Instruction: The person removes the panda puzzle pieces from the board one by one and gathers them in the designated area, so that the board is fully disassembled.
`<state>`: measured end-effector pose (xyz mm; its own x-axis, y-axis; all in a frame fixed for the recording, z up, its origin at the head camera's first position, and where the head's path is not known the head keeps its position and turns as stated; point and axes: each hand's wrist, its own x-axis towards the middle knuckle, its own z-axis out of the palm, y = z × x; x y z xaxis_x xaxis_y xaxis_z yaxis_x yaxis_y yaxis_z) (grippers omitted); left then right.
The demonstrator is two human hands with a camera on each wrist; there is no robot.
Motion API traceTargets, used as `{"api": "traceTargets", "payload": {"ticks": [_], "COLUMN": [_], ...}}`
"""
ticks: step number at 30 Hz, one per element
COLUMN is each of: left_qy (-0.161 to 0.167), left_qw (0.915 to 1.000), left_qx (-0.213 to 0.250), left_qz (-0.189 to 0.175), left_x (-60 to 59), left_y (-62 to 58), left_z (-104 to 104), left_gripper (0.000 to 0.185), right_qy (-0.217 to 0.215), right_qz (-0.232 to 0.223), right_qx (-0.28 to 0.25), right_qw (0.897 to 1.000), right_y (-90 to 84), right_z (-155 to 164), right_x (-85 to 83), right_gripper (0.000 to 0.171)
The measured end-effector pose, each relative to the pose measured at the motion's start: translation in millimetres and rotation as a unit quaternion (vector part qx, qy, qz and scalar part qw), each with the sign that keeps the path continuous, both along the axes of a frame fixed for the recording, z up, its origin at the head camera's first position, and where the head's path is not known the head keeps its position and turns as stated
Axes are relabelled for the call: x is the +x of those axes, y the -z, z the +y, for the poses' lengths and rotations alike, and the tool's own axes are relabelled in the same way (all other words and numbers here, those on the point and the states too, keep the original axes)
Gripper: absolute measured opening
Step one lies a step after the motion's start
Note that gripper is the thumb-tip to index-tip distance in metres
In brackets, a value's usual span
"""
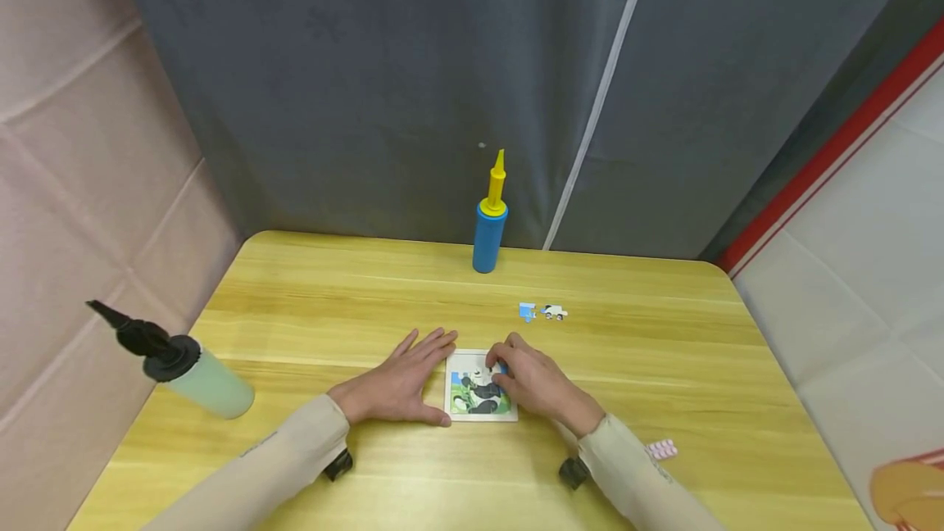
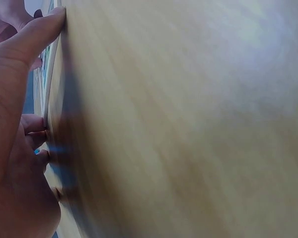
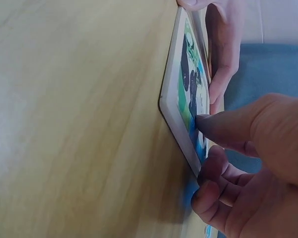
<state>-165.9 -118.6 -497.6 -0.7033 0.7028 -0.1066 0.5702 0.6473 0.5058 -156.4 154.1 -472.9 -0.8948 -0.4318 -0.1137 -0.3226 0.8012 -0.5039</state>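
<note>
Wooden table [image 1: 310,301] bears left hand [image 1: 401,383] flat beside puzzle [image 1: 479,388].

No words or numbers could be read anywhere; the puzzle [image 1: 481,388] showed only a panda picture.

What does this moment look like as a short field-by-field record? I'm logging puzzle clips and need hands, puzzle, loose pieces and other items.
left hand: flat on the table, fingers straight, thumb and fingers against the puzzle tray's left edge
right hand: fingers curled, fingertips pressing a piece onto the tray's upper right part
puzzle tray: white-rimmed panda picture, lying flat on the wooden table
loose pieces: two, beyond the right hand, apart from the tray
blue and yellow pump: upright at the far edge
green bottle: black nozzle, near the left edge
pink item: beside the right sleeve
</note>
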Motion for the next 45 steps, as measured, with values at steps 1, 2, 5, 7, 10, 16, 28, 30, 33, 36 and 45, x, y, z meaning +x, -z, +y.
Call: {"api": "traceTargets", "payload": {"ticks": [1,2,5,7,10,16,28,30,33,36,45], "left_qy": [0.0,0.0,0.0,0.0,0.002,0.004,0.01,0.009,0.009,0.009,0.008], "left_qw": [1.0,1.0,1.0,1.0,1.0,1.0,0.9999,0.9999,0.9999,0.9999,0.9999], "left_qx": [-0.001,-0.001,-0.001,0.0,0.0,-0.005,0.005,0.005,0.005,0.002,0.003], "left_qz": [0.0,-0.001,-0.001,-0.001,0.0,0.003,0.008,0.008,0.008,0.006,0.01], "left_x": [0.0,0.0,0.1,-0.1,-0.2,-1.2,-1.6,-1.7,-1.9,-1.9,-0.6], "left_y": [0.1,0.0,-0.2,0.1,-0.4,-0.6,-0.6,-0.4,0.2,1.6,3.2], "left_z": [0.1,0.2,0.5,0.8,0.7,0.7,1.0,1.0,1.0,0.8,0.5], "left_gripper": [0.116,0.116,0.117,0.117,0.117,0.117,0.115,0.115,0.115,0.115,0.115], "right_qy": [-0.001,-0.002,-0.005,-0.007,-0.011,-0.016,0.023,0.031,0.043,0.058,0.089], "right_qz": [-0.001,-0.001,0.001,0.004,0.014,0.024,-0.006,-0.015,-0.032,-0.048,-0.034], "right_qx": [0.0,0.0,-0.004,-0.006,-0.008,-0.007,0.002,-0.002,-0.017,-0.028,-0.065], "right_qw": [1.0,1.0,1.0,1.0,1.0,1.0,1.0,0.999,0.998,0.997,0.993], "right_y": [-0.2,-0.4,-0.7,-0.8,-0.7,0.1,-1.2,-1.8,-3.2,-3.4,-1.6], "right_z": [0.0,0.1,0.3,0.4,0.6,1.0,0.5,0.8,0.9,-0.1,-4.5], "right_x": [-0.3,-0.5,-0.8,-0.6,-0.1,0.3,-1.7,-2.7,-4.5,-5.4,2.6], "right_gripper": [0.011,0.011,0.01,0.01,0.01,0.01,0.031,0.03,0.028,0.026,0.021]}}
